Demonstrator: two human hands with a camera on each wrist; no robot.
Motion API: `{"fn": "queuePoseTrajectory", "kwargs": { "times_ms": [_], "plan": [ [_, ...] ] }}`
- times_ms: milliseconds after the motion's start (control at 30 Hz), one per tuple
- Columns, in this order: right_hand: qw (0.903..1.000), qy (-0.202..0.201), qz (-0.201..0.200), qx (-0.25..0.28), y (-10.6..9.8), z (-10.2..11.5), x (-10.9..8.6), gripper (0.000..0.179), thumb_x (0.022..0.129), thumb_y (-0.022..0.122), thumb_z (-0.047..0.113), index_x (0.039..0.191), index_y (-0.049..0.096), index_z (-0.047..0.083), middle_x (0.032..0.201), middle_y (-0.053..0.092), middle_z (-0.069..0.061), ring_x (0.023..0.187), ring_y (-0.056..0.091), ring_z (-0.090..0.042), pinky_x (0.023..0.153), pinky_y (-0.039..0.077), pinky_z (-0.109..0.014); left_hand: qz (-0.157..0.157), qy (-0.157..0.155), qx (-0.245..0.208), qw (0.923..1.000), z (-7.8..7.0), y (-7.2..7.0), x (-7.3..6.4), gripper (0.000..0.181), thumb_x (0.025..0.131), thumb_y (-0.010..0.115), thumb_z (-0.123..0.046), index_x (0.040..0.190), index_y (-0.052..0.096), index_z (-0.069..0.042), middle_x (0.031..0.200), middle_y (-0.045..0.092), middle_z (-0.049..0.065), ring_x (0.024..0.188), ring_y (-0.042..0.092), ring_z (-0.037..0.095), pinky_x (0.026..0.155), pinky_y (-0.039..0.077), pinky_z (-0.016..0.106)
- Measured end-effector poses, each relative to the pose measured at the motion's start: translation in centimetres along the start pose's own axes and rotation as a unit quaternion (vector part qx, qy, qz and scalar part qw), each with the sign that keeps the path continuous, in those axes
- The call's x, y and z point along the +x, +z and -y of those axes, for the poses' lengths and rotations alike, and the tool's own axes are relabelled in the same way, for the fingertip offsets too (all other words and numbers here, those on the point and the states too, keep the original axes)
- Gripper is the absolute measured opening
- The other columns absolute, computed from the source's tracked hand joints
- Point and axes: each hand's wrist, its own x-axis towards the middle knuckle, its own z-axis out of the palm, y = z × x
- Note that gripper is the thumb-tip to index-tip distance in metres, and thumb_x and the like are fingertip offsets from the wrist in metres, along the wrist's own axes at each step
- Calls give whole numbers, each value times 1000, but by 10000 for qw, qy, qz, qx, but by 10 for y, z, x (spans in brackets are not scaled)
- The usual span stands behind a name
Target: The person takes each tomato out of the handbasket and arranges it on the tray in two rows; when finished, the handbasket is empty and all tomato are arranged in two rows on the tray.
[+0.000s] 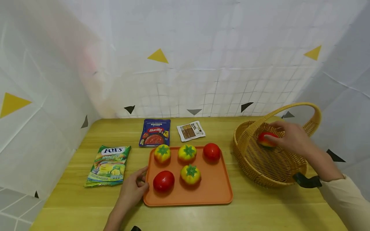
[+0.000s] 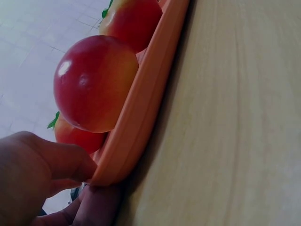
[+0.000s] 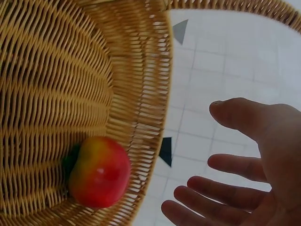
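Observation:
My left hand [image 1: 132, 190] pinches the left rim of an orange tray [image 1: 215, 191], thumb and fingers at its edge in the left wrist view. On the tray sit several red and yellow tomatoes, among them a red one [image 1: 163, 181] near that hand and a yellow-sided one [image 1: 190, 175] with a green leafy top. My right hand [image 1: 293, 138] hovers over the wicker basket [image 1: 245, 166] at the right. Its fingers are spread and hold nothing in the right wrist view. One red-yellow tomato [image 3: 100, 172] lies inside the basket by its wall, apart from the fingers.
Left of the tray lies a green Fox's candy bag [image 1: 109, 165]. Behind it are a blue Barilla sauce pouch [image 1: 155, 132] and a small white packet [image 1: 191, 131]. The basket's tall handle [image 1: 313, 110] arches up near my right hand. A white sheet hangs behind the wooden table.

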Motion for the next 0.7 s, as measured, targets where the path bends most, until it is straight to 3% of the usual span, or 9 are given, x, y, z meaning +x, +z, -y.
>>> {"fn": "queuePoseTrajectory", "kwargs": {
  "times_ms": [267,467,600,700],
  "plan": [
    [9979,273,559,-164,5,-17,15,73,93,65,49,137,50,-8,128,54,-37,110,55,-53,85,44,-65,7,-35,43,10000,-1,-1,0,60,81,72,0,140,60,-10,92,61,6,70,58,15,58,50,26],
    [9957,317,862,-123,18,-33,27,73,92,69,45,133,51,-13,126,55,-37,107,57,-52,82,48,-61,2,-14,28,10000,0,-1,0,60,82,71,0,139,60,-9,92,61,6,71,58,15,58,50,26],
    [9947,305,961,-193,27,-40,34,74,89,72,41,131,51,-16,113,61,-32,90,62,-39,71,52,-49,-23,34,36,10000,1,0,1,60,81,71,0,139,60,-9,91,61,6,70,58,14,58,49,26],
    [9941,278,1014,-258,32,-44,38,71,87,75,41,124,54,-16,94,63,-19,77,57,-27,62,47,-40,-48,104,23,9999,1,0,0,60,81,72,1,139,61,-9,90,60,5,69,58,14,58,49,25]
  ]
}}
